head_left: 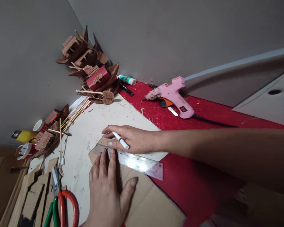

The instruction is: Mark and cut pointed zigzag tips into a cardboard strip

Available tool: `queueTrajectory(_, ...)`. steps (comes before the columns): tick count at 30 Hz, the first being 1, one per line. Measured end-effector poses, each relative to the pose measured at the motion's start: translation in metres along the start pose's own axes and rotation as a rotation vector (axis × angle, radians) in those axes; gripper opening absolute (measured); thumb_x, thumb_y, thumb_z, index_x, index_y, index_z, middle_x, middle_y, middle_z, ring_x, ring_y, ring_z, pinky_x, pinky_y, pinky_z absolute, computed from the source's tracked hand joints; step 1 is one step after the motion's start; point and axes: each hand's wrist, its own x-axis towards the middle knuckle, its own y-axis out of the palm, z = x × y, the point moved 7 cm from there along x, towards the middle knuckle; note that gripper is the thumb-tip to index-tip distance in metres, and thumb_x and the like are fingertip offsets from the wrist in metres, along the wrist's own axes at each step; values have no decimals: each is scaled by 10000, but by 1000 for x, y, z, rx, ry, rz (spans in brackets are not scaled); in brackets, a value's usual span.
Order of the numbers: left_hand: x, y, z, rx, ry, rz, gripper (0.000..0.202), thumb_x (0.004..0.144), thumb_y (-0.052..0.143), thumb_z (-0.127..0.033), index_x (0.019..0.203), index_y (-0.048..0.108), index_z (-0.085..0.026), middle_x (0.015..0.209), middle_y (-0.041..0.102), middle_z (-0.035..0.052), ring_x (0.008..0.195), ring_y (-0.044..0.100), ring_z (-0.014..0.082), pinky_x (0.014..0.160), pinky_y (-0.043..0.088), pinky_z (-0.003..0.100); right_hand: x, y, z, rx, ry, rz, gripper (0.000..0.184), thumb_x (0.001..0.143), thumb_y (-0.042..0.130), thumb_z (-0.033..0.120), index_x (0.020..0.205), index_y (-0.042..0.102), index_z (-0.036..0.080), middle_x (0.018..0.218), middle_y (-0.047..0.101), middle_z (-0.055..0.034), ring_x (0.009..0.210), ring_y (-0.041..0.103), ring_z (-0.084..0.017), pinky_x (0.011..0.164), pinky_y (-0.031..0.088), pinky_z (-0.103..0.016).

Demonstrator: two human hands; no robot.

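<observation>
My left hand lies spread and flat on a sheet of brown cardboard, its fingertips on the edge of a clear plastic ruler. The ruler crosses the cardboard on a slant, and its right end sticks out past the sheet's edge. My right hand is closed on a white pen just above the ruler's left part. The pen's tip is hidden behind the fingers. Beneath the cardboard's upper corner is a white board.
A pink glue gun lies on the red cloth, close to a glue stick tube and a black marker. Several cardboard model boats stand along the wall. Scissors and cardboard strips are at lower left, thin sticks behind.
</observation>
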Motion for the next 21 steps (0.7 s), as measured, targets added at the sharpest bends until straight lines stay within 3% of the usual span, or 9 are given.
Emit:
queueTrajectory(4,-9,-9,17,-87,-66,-24,813,885,546,-455,1540,121,-230,1605,123,182,1450,141,399,1077,267,640,-7,-7,-1,-168,59,-61,442,914,574,252,1312,451,101,1234,632,-173,1130,605,-242,925,467,-346)
queueTrajectory(6,-12,-9,36,-151,-140,-1,810,892,551,-435,1539,107,-236,1616,54,178,1465,112,373,1077,304,605,-14,-11,2,-349,82,-97,514,883,612,346,1322,458,127,1214,638,-178,1111,606,-290,898,469,-383)
queueTrajectory(9,-12,-7,62,-223,-219,8,785,908,538,-420,1536,101,-245,1610,138,157,1469,133,329,1102,297,567,-27,-7,18,-637,39,-79,576,827,652,451,1285,501,135,1151,649,-183,1064,604,-343,831,479,-416)
queueTrajectory(11,-9,-5,71,-243,-213,8,791,907,544,-424,1533,103,-227,1572,258,164,1437,255,303,1112,301,539,-35,4,27,-761,-5,6,578,791,696,418,1259,520,128,1046,671,-153,981,621,-335,776,489,-410)
queueTrajectory(14,-5,-2,70,-168,-178,2,823,888,559,-461,1526,131,-168,1509,355,194,1377,343,314,1087,338,536,-43,18,32,-886,-17,138,541,790,685,238,1284,503,111,989,673,-126,901,630,-301,710,490,-380)
queueTrajectory(17,-3,-4,64,-37,-177,-24,817,882,543,-495,1506,193,-102,1411,446,222,1280,425,336,1031,390,533,-44,21,31,-952,-1,188,501,752,603,53,1242,526,120,968,675,-116,857,642,-272,667,468,-346)
queueTrajectory(21,-3,-13,55,174,-250,-43,802,875,501,-552,1459,310,-37,1194,573,226,1087,535,355,920,449,519,-42,17,32,-939,-28,203,422,722,578,38,1133,559,131,903,672,-97,812,645,-262,617,422,-325)
